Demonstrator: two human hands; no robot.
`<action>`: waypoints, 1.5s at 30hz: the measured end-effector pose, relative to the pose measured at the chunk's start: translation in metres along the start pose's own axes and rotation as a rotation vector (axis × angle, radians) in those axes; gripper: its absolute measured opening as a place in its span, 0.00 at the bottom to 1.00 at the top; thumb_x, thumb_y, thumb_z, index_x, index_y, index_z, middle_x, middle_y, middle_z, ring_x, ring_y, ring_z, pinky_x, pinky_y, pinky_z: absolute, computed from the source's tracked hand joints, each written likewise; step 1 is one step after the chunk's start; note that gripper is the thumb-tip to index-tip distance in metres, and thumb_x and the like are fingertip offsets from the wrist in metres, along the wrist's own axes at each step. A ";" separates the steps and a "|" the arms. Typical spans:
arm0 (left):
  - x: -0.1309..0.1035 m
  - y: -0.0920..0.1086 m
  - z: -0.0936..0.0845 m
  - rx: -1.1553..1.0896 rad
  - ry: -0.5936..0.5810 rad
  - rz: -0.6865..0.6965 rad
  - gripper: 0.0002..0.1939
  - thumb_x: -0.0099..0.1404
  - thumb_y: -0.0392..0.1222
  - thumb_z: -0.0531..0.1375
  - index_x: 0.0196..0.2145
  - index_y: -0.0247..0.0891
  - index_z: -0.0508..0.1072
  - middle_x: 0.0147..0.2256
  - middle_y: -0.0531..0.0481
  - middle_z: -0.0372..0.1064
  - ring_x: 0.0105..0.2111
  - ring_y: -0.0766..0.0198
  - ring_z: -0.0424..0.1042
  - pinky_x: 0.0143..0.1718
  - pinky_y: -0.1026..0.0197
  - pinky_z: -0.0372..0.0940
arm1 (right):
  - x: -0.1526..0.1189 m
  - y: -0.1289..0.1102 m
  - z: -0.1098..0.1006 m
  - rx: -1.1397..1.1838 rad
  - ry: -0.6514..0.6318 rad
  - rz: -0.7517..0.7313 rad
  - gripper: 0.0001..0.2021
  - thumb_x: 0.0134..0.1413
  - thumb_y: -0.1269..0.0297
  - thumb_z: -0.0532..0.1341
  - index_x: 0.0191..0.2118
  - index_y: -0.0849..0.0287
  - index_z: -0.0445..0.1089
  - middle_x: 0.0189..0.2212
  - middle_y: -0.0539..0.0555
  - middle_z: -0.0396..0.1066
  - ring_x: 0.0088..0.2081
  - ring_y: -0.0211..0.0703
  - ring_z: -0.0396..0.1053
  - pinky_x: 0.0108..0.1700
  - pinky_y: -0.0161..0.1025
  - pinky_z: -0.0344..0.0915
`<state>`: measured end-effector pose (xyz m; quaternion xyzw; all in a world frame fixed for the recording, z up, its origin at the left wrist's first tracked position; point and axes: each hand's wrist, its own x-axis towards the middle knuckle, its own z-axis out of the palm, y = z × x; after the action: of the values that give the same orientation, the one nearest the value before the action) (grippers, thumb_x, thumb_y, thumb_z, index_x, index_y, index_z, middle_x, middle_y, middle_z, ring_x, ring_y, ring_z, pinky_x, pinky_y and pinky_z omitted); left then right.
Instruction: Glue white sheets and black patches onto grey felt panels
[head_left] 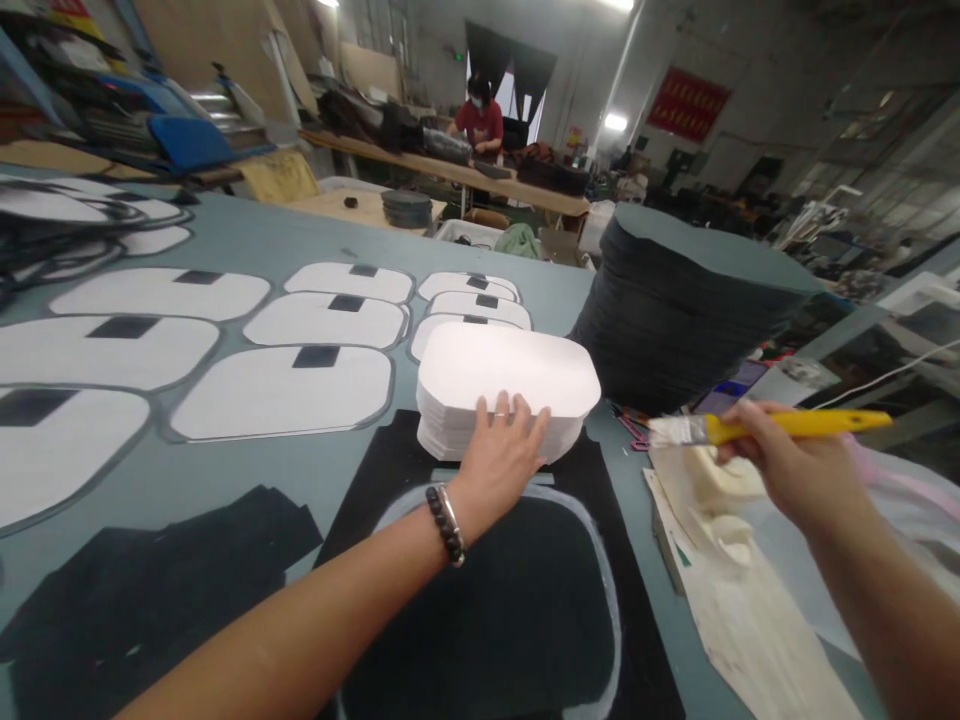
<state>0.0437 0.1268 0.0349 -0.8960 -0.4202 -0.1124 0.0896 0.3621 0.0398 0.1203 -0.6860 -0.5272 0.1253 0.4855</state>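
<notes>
My left hand [504, 448] rests with spread fingers on the front edge of a stack of white rounded panels [506, 362]. In my right hand [787, 455] is a paintbrush [806, 424] with a yellow handle, held level, its pale bristles pointing left. Below my left hand lies a dark rounded panel [510, 610] on a black sheet [637, 650]. A whitish smear runs around that panel's rim. Under the brush there is a cream-coloured container [724, 480], partly hidden by my right hand.
Several white panels with dark patches [330, 395] lie in rows on the grey-green table [262, 465]. A tall dark stack [675, 310] stands at the back right. Dark scraps [157, 590] lie at front left. A person in red [480, 120] works at a far bench.
</notes>
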 end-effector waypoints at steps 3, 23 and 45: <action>-0.001 0.001 0.002 -0.011 -0.009 -0.012 0.35 0.73 0.53 0.58 0.72 0.39 0.60 0.68 0.27 0.59 0.69 0.31 0.58 0.67 0.26 0.55 | 0.039 -0.074 0.103 0.324 -0.268 -0.153 0.21 0.57 0.39 0.68 0.34 0.55 0.75 0.24 0.52 0.75 0.22 0.40 0.72 0.27 0.38 0.72; -0.001 0.001 0.020 -0.104 0.087 -0.015 0.36 0.70 0.56 0.61 0.70 0.37 0.65 0.66 0.24 0.64 0.67 0.27 0.62 0.63 0.22 0.60 | 0.175 -0.156 0.351 0.163 -0.573 -0.057 0.11 0.65 0.69 0.61 0.29 0.62 0.71 0.17 0.48 0.68 0.18 0.33 0.66 0.21 0.30 0.66; 0.002 -0.004 0.005 0.016 0.053 0.013 0.32 0.70 0.49 0.62 0.69 0.40 0.67 0.64 0.26 0.66 0.64 0.29 0.65 0.62 0.27 0.62 | 0.174 -0.069 0.162 -0.326 -0.432 -0.078 0.12 0.58 0.72 0.65 0.23 0.63 0.70 0.16 0.52 0.70 0.18 0.35 0.67 0.25 0.34 0.66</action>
<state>0.0426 0.1323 0.0310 -0.8947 -0.4126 -0.1322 0.1087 0.2814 0.2715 0.1542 -0.6917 -0.6577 0.1635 0.2495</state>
